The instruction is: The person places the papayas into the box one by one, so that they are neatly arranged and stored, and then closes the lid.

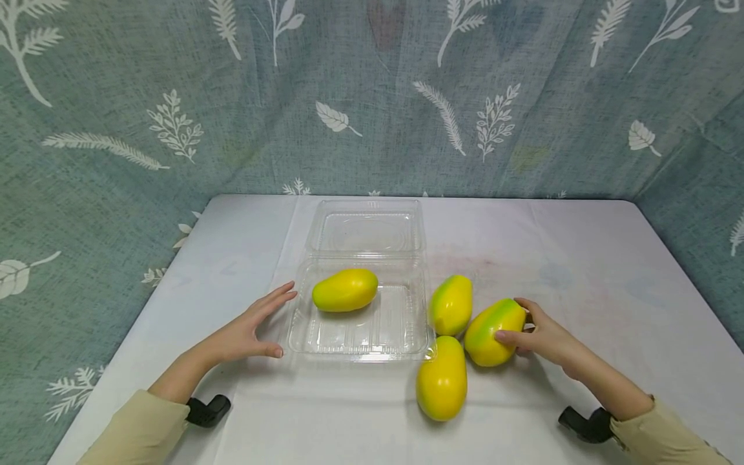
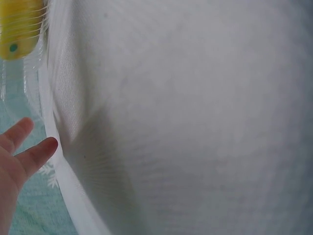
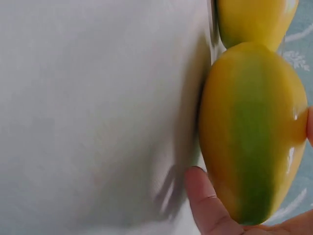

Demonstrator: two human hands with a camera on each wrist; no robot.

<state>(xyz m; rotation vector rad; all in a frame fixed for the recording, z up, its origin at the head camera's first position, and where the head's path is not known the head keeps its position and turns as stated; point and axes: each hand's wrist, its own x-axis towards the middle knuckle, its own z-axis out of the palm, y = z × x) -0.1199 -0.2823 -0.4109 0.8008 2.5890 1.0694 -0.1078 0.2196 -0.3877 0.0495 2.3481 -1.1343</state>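
Note:
My right hand grips a yellow-green mango, thumb on the near side and fingers round its far end. The right wrist view shows that mango up close between thumb and fingers, its tip against another one. Two more mangoes, one behind and one nearer the front, lie just left of it. A clear plastic clamshell box stands with its lid folded back. Inside its base, toward the back left, a mango lies on its side. My left hand, fingers spread, holds nothing beside the box's left edge.
A white cloth covers the table. Behind it hangs a blue-green curtain with white leaf prints, which also borders both sides. Black wrist cameras sit on the left wrist and right wrist, close above the tabletop.

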